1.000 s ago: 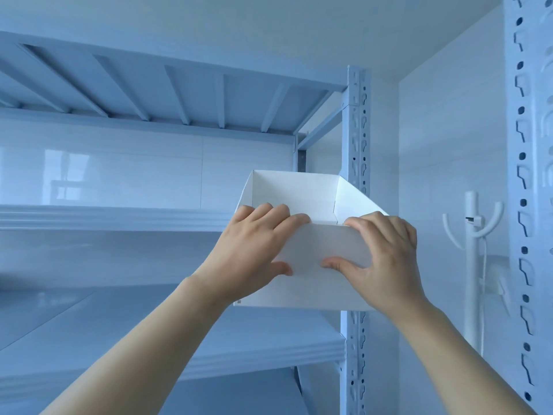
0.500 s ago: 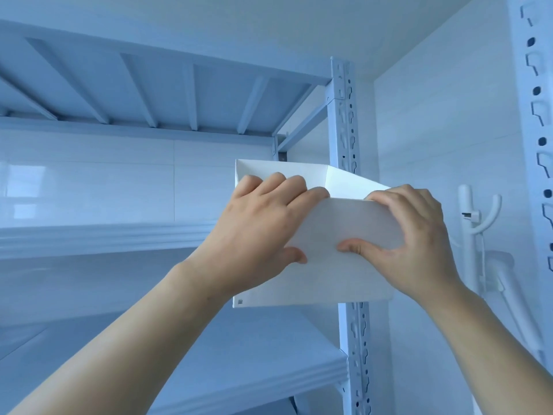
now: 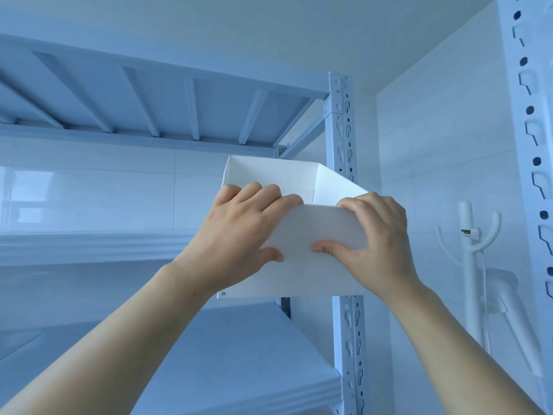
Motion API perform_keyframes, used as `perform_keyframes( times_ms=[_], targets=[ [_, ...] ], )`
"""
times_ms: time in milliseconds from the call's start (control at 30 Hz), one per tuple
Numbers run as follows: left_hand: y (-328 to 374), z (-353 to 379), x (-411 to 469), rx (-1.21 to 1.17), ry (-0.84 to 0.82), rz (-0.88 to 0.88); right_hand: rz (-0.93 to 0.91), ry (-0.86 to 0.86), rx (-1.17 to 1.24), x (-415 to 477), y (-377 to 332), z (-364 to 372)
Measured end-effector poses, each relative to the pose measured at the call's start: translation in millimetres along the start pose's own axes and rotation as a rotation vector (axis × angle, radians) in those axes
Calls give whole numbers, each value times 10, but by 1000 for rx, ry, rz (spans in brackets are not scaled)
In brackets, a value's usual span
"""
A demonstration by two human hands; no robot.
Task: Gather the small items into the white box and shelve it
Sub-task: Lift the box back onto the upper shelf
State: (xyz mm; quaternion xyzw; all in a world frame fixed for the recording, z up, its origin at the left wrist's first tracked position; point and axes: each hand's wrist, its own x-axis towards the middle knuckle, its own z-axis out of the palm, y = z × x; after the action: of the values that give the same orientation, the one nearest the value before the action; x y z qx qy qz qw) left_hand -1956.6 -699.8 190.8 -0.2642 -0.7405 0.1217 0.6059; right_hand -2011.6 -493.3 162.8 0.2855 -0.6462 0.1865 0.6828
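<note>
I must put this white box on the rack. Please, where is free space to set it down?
Both the left hand and right hand hold the white box. The lower shelf lies bare from the corner post leftward. The shelf behind the box looks bare too. Only the post edge is tight.

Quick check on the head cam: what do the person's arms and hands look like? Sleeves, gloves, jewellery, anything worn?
Both forearms are bare as far as the frame shows, with no sleeve in view. The left hand and right hand wear no gloves. No rings, watch or bracelet are visible on the fingers or wrists. No markings or tape show. Nails look short and unpainted where visible.
</note>
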Motion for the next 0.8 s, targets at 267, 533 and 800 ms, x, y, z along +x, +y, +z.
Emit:
perform_keyframes(
  times_ms=[267, 533, 800],
  targets=[
    [-226, 211, -192, 6, -55, -44, -20, -4, 53, -72, -37, 385],
    [-454, 374, -263, 17, -45, -33, 5, 1, 49, -56, -84, 655],
    [-643, 627, -288, 39, 41, 10, 23, 34, 26, -37, -48, 821]
  ],
)
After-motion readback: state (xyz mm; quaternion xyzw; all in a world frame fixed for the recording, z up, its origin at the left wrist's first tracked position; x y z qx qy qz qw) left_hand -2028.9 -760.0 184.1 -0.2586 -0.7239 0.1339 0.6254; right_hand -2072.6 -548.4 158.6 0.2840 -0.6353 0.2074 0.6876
